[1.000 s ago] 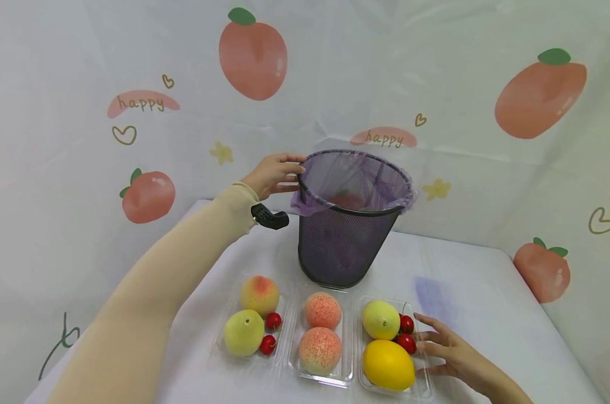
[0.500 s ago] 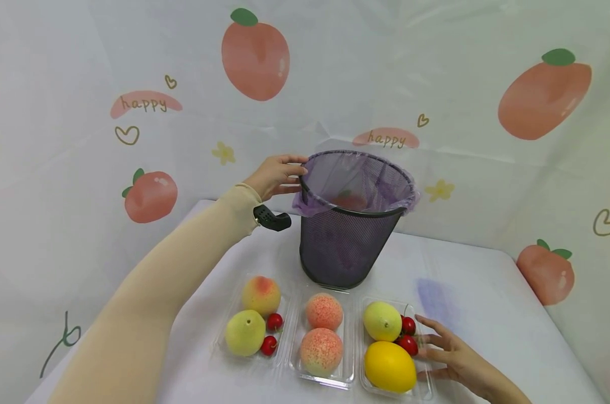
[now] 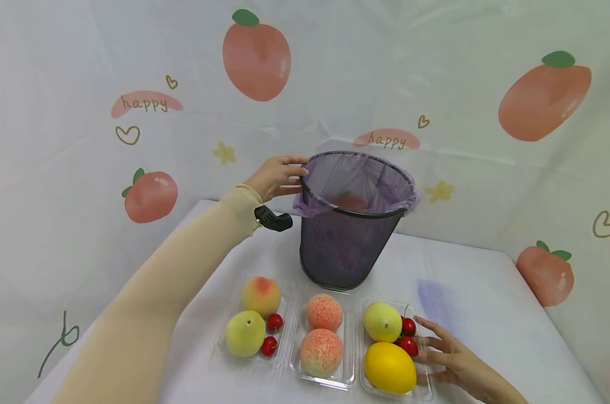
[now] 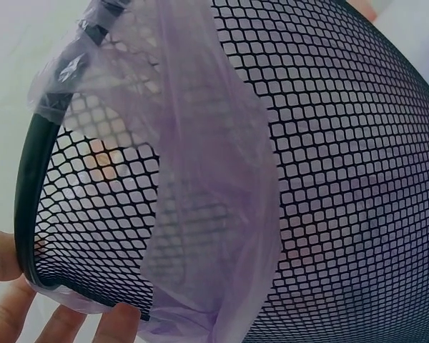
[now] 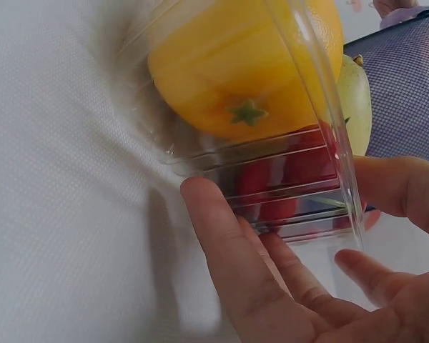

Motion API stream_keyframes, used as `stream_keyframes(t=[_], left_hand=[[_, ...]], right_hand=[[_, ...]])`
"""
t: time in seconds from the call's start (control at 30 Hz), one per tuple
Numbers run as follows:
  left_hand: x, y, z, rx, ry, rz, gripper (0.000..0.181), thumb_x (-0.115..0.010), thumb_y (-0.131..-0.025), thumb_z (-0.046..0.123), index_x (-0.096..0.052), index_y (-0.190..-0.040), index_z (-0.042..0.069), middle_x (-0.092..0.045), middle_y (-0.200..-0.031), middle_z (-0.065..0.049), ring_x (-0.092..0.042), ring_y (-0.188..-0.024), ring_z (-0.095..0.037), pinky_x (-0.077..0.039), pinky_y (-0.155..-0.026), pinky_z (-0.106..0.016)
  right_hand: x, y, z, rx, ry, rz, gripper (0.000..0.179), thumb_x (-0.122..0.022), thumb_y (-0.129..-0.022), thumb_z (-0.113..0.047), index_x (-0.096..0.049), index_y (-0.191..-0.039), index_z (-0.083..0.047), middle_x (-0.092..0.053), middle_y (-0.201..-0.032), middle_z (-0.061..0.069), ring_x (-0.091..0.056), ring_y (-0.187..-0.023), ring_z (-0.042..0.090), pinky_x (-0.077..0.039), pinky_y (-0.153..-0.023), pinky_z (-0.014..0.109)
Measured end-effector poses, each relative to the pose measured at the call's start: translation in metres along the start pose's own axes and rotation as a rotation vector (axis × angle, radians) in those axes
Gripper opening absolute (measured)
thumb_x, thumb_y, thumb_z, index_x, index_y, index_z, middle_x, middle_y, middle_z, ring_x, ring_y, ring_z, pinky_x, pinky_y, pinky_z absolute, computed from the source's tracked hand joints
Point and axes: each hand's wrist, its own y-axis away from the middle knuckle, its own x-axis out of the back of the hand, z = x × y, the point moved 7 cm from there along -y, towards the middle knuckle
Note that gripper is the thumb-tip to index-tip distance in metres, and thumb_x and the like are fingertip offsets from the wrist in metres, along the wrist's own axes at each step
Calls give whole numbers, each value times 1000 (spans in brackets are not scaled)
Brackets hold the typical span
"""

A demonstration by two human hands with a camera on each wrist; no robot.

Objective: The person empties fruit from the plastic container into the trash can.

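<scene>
In the head view, my left hand (image 3: 280,177) rests its fingertips on the left rim of a black mesh wastebasket (image 3: 345,252). A purple liner (image 4: 214,179) is folded over that rim. The left wrist view shows the fingers (image 4: 118,325) nearly straight against it. My right hand (image 3: 453,356) touches the right side of a clear plastic box (image 5: 261,189) with straight, spread fingers. Inside this box are a yellow fruit (image 5: 250,64) with a green star-shaped stem end, a pale green pear (image 3: 382,321), and red cherries (image 3: 408,336).
Two similar clear boxes stand to the left. The middle box (image 3: 321,381) has two speckled peaches (image 3: 322,352); the left box (image 3: 224,356) has a peach (image 3: 262,296), a pear (image 3: 245,334) and cherries (image 3: 269,345). A fruit-printed backdrop (image 3: 305,123) rises behind the white table (image 3: 486,303).
The head view has shifted very slightly. Both hands, the wastebasket and the boxes stay where they were.
</scene>
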Motion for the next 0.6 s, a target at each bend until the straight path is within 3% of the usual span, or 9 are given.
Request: stream_keyframes(t=[0.17, 0.6], left_hand=[[-1, 0, -1, 1, 15, -6, 41, -63, -94, 10, -57, -135, 14, -55, -116, -2, -57, -99, -21, -49, -100, -38], [-1, 2, -1, 5, 18, 1, 42, -63, -94, 10, -56, -136, 14, -55, -118, -3, -56, -99, -21, -50, -99, -37]], right_hand=[[0, -1, 3, -5, -18, 0, 73, -46, -103, -18, 5, -154, -11, -10, -144, 43, -57, -111, 24, -53, -90, 52], [-2, -1, 4, -2, -75, 1, 69, -46, -103, -16, -3, -156, -20, -6, -149, 41, -57, -113, 24, -52, -92, 53]])
